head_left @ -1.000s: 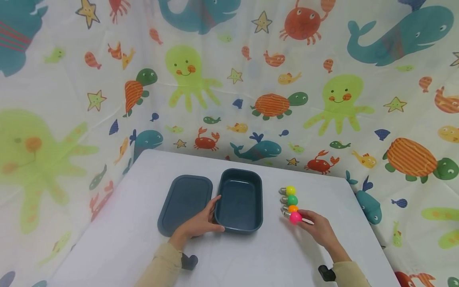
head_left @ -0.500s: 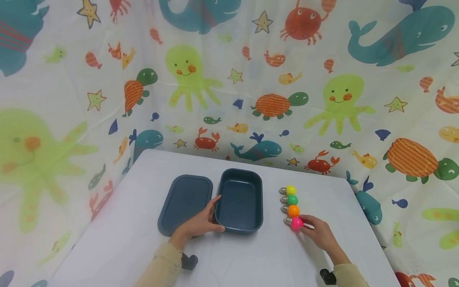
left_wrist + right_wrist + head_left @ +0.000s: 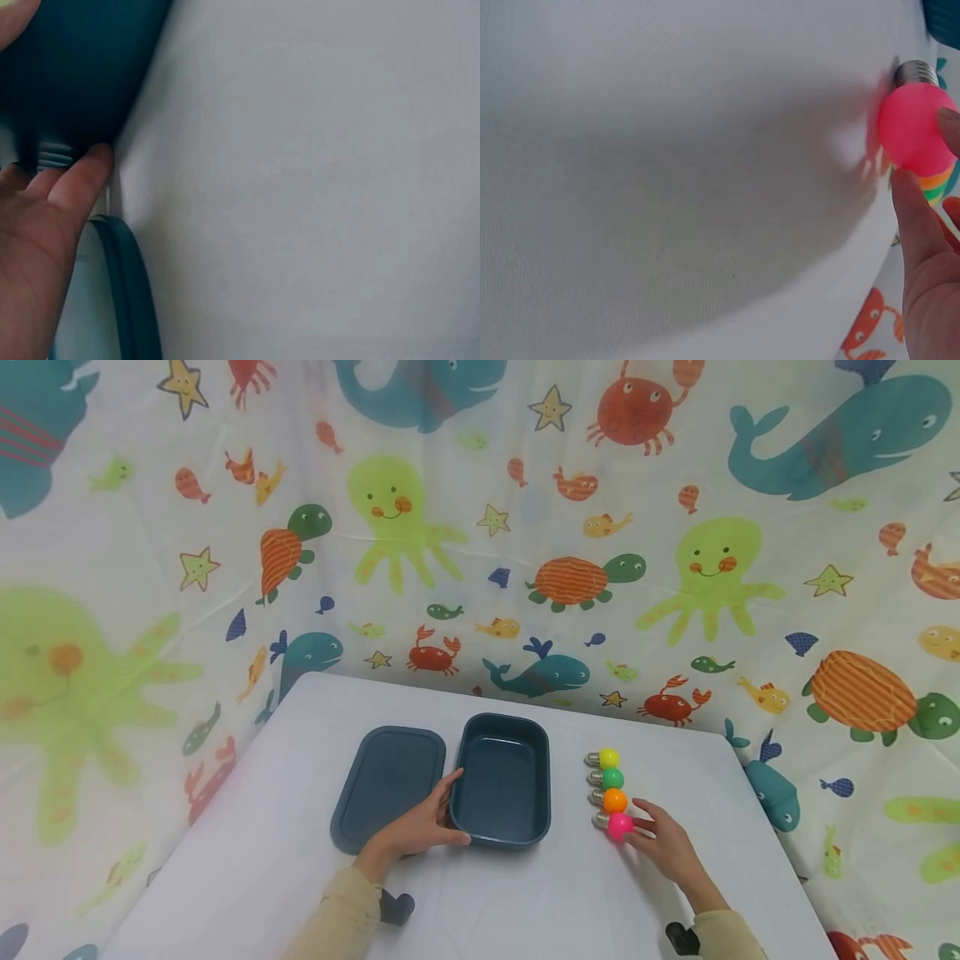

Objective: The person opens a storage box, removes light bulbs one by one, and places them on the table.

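My left hand (image 3: pixel 416 827) holds the front left part of a dark blue plastic box (image 3: pixel 501 781), its thumb by the front corner and a finger along the left rim. In the left wrist view, the fingers (image 3: pixel 82 180) reach the box's wall. At the right, my right hand (image 3: pixel 667 843) has its thumb and a finger around the round end of a pink light bulb (image 3: pixel 619 827), with the index finger lifted off. That bulb lies on the table at the near end of a row with an orange bulb (image 3: pixel 615 800), a green bulb (image 3: pixel 612 778) and a yellow bulb (image 3: pixel 609 758).
A dark blue lid (image 3: pixel 393 781) lies flat to the left of the box, partly behind the left hand. White cloth covers the table (image 3: pixel 525 910). Beyond its back and side edges hangs a curtain (image 3: pixel 465 527) printed with sea animals.
The pink bulb has come slightly nearer and right, away from the orange one, which now shows fully. The right index finger has lifted from the bulb. The left hand and box stay put.
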A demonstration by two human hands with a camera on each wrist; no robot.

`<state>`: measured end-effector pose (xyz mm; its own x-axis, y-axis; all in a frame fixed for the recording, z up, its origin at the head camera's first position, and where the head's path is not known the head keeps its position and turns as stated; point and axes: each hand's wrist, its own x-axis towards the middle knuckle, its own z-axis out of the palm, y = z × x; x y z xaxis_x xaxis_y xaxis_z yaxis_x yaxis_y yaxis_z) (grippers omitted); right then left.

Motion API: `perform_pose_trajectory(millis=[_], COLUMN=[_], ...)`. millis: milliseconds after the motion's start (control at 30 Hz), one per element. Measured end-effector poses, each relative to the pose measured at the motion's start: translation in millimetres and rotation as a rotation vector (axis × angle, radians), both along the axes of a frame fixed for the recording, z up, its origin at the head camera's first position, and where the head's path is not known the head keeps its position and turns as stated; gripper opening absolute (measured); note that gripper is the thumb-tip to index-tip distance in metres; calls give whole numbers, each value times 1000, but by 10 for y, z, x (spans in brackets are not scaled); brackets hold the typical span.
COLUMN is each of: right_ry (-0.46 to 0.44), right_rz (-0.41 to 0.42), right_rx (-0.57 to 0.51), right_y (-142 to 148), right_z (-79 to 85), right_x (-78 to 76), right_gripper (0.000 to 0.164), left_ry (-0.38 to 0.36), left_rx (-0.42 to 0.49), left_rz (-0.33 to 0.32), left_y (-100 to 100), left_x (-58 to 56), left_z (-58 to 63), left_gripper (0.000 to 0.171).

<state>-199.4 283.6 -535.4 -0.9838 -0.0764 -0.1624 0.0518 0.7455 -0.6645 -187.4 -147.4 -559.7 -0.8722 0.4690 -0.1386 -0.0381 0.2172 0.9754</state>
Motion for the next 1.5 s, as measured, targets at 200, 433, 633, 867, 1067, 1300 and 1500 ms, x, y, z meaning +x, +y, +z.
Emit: perform_pose_trajectory(millis=[200,433,633,867,1067,1300,1500], right_ry=[-9,26,53,64,76,84,104], right_rz=[-2,21,35,67,69,75,74], right_rx=[-11,-20,-21,-44,-45,-58,-57], right_y=[-17,-70,-181,-314,-372,-381,-409], right_z=[-3,74,199,284,313,306,282], right_x=[-12,-51,-70,-76,-81,-98,-124], right_gripper=[69,68,65,62,61,59,59], left_ry=[-2,-2,-1,-2,-2,-4,-2], left_rx=[8,-13,-2,22,27,27,25], left_rz=[2,17,3,-2,-1,2,-1], left_y=[9,18,20,14,11,5,-9], left_x=[9,14,-2,-7,-10,-16,-31], left_z=[7,14,-2,10,17,9,-1], left_gripper=[111,109,110,109,109,110,110])
